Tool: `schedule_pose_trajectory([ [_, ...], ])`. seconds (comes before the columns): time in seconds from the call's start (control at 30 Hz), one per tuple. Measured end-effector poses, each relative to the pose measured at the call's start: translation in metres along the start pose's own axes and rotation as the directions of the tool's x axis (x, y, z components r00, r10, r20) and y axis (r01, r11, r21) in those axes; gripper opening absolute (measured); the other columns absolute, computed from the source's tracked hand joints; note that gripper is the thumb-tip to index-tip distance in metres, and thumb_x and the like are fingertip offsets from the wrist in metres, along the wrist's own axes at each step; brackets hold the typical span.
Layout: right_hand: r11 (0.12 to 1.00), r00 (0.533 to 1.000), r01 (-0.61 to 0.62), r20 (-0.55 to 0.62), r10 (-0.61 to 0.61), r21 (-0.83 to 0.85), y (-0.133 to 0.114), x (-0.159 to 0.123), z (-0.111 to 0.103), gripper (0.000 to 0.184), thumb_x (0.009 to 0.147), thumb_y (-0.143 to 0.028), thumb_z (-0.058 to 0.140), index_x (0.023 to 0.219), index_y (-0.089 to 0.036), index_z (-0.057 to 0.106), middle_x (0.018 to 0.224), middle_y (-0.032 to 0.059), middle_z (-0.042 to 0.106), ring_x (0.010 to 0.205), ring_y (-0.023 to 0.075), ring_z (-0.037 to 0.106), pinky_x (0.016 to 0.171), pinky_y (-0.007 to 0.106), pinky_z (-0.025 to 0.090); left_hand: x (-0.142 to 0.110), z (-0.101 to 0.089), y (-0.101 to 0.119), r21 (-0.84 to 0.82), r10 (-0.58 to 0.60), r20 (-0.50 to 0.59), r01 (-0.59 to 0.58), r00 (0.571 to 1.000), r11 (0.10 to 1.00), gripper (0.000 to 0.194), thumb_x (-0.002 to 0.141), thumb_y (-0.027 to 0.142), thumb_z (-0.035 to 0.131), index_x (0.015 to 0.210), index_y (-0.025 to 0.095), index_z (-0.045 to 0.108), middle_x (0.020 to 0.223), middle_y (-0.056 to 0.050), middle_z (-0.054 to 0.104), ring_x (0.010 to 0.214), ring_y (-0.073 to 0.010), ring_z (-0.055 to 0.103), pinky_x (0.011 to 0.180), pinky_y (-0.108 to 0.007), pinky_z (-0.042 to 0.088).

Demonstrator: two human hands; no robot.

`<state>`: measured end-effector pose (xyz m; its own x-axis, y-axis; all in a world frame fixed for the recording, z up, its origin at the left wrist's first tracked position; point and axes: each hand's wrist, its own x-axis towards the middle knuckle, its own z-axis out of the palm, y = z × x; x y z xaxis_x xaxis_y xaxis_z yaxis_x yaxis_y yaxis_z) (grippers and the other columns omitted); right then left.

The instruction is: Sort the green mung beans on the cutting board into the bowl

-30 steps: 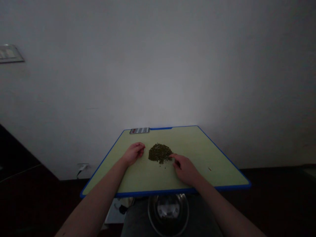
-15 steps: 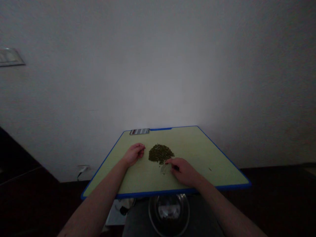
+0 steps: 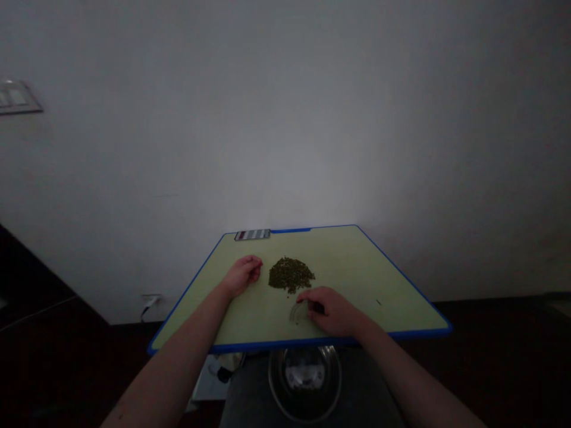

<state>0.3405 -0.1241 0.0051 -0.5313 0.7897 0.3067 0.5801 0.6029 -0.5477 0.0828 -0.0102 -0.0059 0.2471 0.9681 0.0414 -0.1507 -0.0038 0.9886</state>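
A heap of small greenish-brown grains (image 3: 291,275) lies on the pale yellow-green board (image 3: 370,267) with a blue rim; their exact kind is too small to tell. Left of the heap, my left hand (image 3: 243,275) rests with its fingers curled and pressed together, and whatever they may hold is hidden. My right hand (image 3: 330,310) is just in front of the heap, low over the board. Its forefinger reaches out, apart from the thumb, and nothing shows between them. A single dark grain (image 3: 297,323) lies by the right thumb, near curved printed lines.
A shiny metal bowl (image 3: 273,380) sits on the lap below the board's near edge. At the back left corner lies a phone (image 3: 252,235) with a lit screen. A small dark mark (image 3: 379,302) is on the right. Behind stands a white wall (image 3: 285,119).
My right hand has drawn back slightly from the heap toward the near edge. A single grain has shifted the same way. My left hand has stayed put beside the heap.
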Motion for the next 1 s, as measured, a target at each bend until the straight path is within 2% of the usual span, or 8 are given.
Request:
schedule_pose_trajectory([
  [0.23, 0.998, 0.996, 0.034, 0.079, -0.038, 0.058, -0.0031, -0.0020, -0.0037, 0.039, 0.068, -0.010, 0.049, 0.104, -0.019, 0.061, 0.068, -0.0007, 0.058, 0.060, 0.0115, 0.049, 0.061, 0.021, 0.038, -0.0005, 0.0005, 0.0012, -0.006, -0.002, 0.003, 0.002, 1.000, 1.000, 0.019, 0.067, 0.030, 0.062, 0.067, 0.014, 0.052, 0.048, 0.004, 0.045, 0.039, -0.0048, 0.039, 0.038, -0.018, 0.026],
  [0.73, 0.992, 0.992, 0.094, 0.082, -0.101, 0.085, 0.0036, -0.0035, -0.0016, 0.038, 0.067, -0.010, 0.053, 0.103, -0.019, 0.062, 0.066, -0.0009, 0.055, 0.059, 0.0108, 0.048, 0.060, 0.021, 0.038, -0.0008, 0.0023, 0.0019, 0.008, -0.006, -0.014, 0.007, 1.000, 1.000, 0.019, 0.067, 0.029, 0.062, 0.067, 0.014, 0.052, 0.047, 0.005, 0.044, 0.039, -0.0048, 0.039, 0.038, -0.018, 0.026],
  [1.0, 0.988, 0.992, 0.081, 0.090, -0.093, 0.133, 0.0046, -0.0042, -0.0013, 0.038, 0.067, -0.009, 0.053, 0.102, -0.019, 0.062, 0.068, -0.0004, 0.055, 0.058, 0.0100, 0.047, 0.057, 0.020, 0.038, -0.0005, 0.0006, 0.0007, -0.004, -0.005, 0.005, 0.005, 1.000, 1.000, 0.018, 0.068, 0.030, 0.061, 0.068, 0.014, 0.051, 0.047, 0.005, 0.045, 0.039, -0.0047, 0.039, 0.038, -0.018, 0.026],
])
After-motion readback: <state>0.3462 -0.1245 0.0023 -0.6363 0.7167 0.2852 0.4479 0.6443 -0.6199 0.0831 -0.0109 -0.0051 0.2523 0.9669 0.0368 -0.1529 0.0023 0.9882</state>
